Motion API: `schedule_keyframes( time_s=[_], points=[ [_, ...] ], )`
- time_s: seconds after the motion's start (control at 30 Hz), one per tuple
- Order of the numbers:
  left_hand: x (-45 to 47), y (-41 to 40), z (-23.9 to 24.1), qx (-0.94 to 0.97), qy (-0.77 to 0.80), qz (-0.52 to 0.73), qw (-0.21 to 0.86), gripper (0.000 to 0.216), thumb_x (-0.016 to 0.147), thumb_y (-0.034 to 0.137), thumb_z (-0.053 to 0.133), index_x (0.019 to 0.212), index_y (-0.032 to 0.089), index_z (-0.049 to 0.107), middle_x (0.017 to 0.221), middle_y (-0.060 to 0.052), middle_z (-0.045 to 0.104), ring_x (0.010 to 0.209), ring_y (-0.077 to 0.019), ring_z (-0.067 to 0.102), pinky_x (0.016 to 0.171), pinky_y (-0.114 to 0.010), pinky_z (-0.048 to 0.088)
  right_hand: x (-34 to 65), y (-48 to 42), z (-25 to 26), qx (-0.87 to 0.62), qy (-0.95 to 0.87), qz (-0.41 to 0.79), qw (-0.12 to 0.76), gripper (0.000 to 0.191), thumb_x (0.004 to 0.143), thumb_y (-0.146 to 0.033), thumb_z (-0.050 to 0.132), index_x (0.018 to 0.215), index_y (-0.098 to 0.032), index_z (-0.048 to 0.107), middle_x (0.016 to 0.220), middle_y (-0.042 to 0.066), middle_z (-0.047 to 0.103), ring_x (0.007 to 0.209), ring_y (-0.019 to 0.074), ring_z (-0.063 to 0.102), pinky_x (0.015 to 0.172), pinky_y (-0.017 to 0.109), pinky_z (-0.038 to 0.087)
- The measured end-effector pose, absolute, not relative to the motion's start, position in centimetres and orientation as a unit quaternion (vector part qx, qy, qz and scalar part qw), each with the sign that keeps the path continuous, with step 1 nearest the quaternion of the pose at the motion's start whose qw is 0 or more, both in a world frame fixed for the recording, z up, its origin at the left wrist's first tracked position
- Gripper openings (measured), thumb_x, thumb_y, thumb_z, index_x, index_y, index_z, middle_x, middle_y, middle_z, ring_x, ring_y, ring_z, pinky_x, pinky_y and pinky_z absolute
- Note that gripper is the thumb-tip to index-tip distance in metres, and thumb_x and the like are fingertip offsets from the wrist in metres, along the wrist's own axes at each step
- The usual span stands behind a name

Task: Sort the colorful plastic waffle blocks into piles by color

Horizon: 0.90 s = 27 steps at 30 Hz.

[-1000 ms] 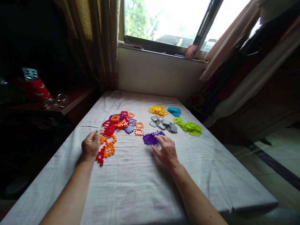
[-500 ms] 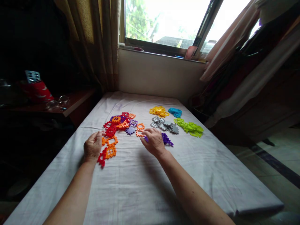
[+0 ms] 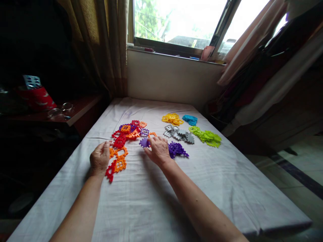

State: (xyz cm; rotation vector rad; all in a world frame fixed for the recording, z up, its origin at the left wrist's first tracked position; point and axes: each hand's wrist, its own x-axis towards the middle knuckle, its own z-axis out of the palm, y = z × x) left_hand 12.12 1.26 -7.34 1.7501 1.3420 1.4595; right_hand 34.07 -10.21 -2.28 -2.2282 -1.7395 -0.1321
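Note:
My right hand (image 3: 158, 149) reaches over the middle of the bed-like surface, thumb and fingers closing at the edge of a light purple interlocking plastic piece (image 3: 144, 143). Just behind its wrist side lies a pile of dark purple pieces (image 3: 178, 149). My left hand (image 3: 99, 157) is curled at the left, thumb against the fingers, with its tips beside a red piece (image 3: 119, 142); what it holds, if anything, is hidden. Close to it lie orange pieces (image 3: 120, 164) and a red piece with an opening (image 3: 110, 172). An orange frame piece (image 3: 152, 134) shows partly past my right fingers.
Sorted piles lie farther right: yellow (image 3: 172, 118), blue (image 3: 190, 120), grey (image 3: 185, 136) and lime green (image 3: 206, 137). A mixed red, orange and purple heap (image 3: 130, 129) sits at left. A side table (image 3: 83, 107) holds a red container (image 3: 37, 98) and glasses (image 3: 61, 111).
My right hand has moved a little left from the orange frame pieces to the light purple piece, uncovering more of the dark purple pile. My left hand stays nearly still.

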Motion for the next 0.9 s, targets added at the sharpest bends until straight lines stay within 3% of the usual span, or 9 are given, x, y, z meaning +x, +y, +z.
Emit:
schedule_keyframes(
  time_s=[0.13,0.23,0.37,0.63,0.8,0.9],
  points=[
    [12.0,1.1,-7.2,0.651,0.500,0.517,0.244,0.043,0.086,0.054,0.045,0.081,0.020,0.072,0.100,-0.008,0.078,0.095,-0.0225,0.072,0.087,-0.032,0.056,38.6,-16.1,-3.8,-0.811,-0.513,-0.120,0.254,0.037,0.089,-0.047,0.058,0.113,-0.021,0.066,0.114,0.011,0.070,0.107,0.0278,0.058,0.093,0.040,0.039],
    [11.9,1.0,-7.2,0.658,0.503,0.504,0.246,0.043,0.086,0.054,0.046,0.082,0.021,0.072,0.102,-0.008,0.078,0.095,-0.0227,0.072,0.086,-0.032,0.057,41.4,-19.8,-5.4,-0.843,-0.439,-0.144,0.275,0.037,0.088,-0.050,0.056,0.110,-0.021,0.067,0.109,0.013,0.071,0.103,0.0318,0.061,0.089,0.045,0.043],
    [11.8,0.9,-7.2,0.664,0.499,0.502,0.242,0.042,0.087,0.055,0.046,0.082,0.022,0.071,0.102,-0.007,0.078,0.098,-0.0228,0.072,0.091,-0.033,0.055,41.9,-21.8,-6.6,-0.859,-0.422,-0.129,0.260,0.031,0.087,-0.049,0.058,0.107,-0.028,0.066,0.108,0.011,0.072,0.103,0.0330,0.063,0.087,0.048,0.046],
    [11.7,0.7,-7.0,0.662,0.492,0.510,0.243,0.042,0.086,0.055,0.046,0.080,0.022,0.071,0.097,-0.008,0.078,0.095,-0.0234,0.073,0.086,-0.033,0.057,40.7,-20.6,-4.8,-0.862,-0.438,-0.112,0.227,0.026,0.090,-0.041,0.058,0.107,-0.024,0.070,0.114,0.012,0.070,0.107,0.0320,0.061,0.090,0.046,0.045],
    [11.9,0.9,-7.1,0.672,0.487,0.509,0.230,0.041,0.088,0.052,0.046,0.082,0.021,0.071,0.099,-0.008,0.078,0.096,-0.0225,0.072,0.089,-0.033,0.056,39.5,-14.6,-1.4,-0.822,-0.528,-0.072,0.202,0.023,0.092,-0.035,0.057,0.106,-0.024,0.071,0.119,0.008,0.069,0.117,0.0262,0.056,0.098,0.040,0.039],
    [11.9,1.0,-7.1,0.666,0.486,0.516,0.231,0.041,0.088,0.051,0.045,0.081,0.021,0.071,0.097,-0.008,0.078,0.096,-0.0223,0.073,0.090,-0.033,0.056,38.2,-9.3,-0.3,-0.791,-0.590,-0.034,0.156,0.030,0.093,-0.037,0.056,0.118,-0.025,0.067,0.126,0.008,0.066,0.118,0.0245,0.055,0.099,0.037,0.038]
  ],
)
